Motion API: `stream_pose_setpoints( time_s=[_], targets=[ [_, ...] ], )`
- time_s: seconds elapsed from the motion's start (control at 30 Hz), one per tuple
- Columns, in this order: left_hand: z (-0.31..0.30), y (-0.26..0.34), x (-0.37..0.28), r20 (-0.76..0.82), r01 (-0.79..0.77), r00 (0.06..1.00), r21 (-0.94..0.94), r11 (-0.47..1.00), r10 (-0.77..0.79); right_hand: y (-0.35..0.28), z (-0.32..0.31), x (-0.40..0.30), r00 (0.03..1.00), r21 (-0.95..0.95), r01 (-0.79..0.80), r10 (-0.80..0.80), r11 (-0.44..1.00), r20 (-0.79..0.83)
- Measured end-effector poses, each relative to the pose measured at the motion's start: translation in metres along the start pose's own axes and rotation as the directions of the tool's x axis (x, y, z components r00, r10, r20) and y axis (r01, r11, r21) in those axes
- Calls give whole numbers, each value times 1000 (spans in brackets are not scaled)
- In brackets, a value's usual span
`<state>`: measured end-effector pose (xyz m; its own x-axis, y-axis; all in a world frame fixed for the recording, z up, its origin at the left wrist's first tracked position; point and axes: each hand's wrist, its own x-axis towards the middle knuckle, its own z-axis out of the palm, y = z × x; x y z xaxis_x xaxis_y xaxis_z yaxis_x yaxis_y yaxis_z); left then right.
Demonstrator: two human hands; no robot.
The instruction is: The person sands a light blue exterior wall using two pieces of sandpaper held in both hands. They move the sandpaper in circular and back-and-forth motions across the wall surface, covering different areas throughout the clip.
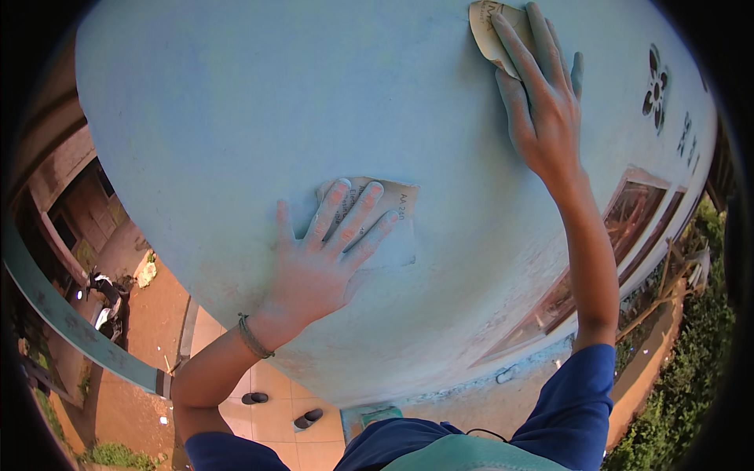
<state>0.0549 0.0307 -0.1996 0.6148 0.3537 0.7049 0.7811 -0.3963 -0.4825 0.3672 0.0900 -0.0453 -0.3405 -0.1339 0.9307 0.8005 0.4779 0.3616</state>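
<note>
A pale blue wall (247, 118), chalky with dust, fills the middle of the view. Low on it, my left hand (312, 265) presses a printed sheet of sandpaper (403, 238) flat, fingers spread over the backing; its little finger rests off the sheet. Farther up and to the right, my right hand (545, 106) holds a second piece of sandpaper (484, 36) against the same surface. That piece curls away at its left edge and partly hides under my fingers. Pale dust coats both hands. A braided bracelet (253, 337) circles my left wrist.
Flower-shaped vent openings (655, 88) and framed windows (633, 215) lie at the right. Below, two dark shoes (255, 398) rest on floor tiles (271, 421). A teal beam (70, 329) curves across the left, near a parked motorcycle (109, 306). Shrubs (677, 388) grow at the lower right.
</note>
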Motion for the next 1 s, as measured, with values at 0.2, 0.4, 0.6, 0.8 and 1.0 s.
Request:
stream_pose_setpoints(
  time_s=[0.2, 0.4, 0.6, 0.8, 1.0],
  targets=[
    [-40, -45, 28, -176, 306, 942, 101, 947, -285, -66, -13, -86, 858, 96, 156, -183, 983, 481],
    [-28, -34, 61, -219, 189, 961, 82, 979, -167, 31, -25, -65, 997, -149, -27, 37, 988, 67],
    [-13, -6, 58, -71, 24, 997, 55, 998, -20, 12, -30, -80, 985, -125, -148, 158, 981, 68],
    [-26, -30, 68, -269, 220, 945, 105, 970, -185, -41, -41, -119, 809, 35, 80, -86, 996, 581],
    [-8, 0, 43, -8, -20, 1000, 63, 998, 20, 81, -44, -92, 966, -63, -254, 250, 965, -71]
  ],
)
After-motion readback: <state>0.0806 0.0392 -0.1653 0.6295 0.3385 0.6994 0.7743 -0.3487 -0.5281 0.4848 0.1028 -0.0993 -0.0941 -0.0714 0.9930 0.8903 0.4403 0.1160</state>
